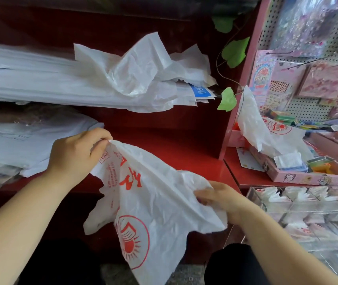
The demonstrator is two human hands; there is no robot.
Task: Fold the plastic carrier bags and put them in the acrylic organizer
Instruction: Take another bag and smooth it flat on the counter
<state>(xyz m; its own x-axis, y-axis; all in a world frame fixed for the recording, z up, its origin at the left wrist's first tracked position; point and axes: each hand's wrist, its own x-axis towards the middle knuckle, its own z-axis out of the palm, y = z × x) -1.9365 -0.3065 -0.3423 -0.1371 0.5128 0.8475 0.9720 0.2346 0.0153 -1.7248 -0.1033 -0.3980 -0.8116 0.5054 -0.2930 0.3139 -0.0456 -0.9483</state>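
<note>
A white plastic carrier bag (155, 202) with red print and a round red logo hangs spread between my hands in front of the red shelf. My left hand (77, 153) pinches its upper left corner. My right hand (223, 199) grips the crumpled right edge. The clear acrylic organizer (299, 210) stands at the lower right, its compartments holding several folded white bags. Another carrier bag (266, 132) with the same logo lies loose over a pink box at the right.
Stacks of white sheets and crumpled white plastic (135, 79) fill the red shelf (174, 140) at the left and back. A pink box (299, 173) with small items sits right of the shelf wall, under a pink pegboard (308, 79). Green leaves (234, 52) hang near it.
</note>
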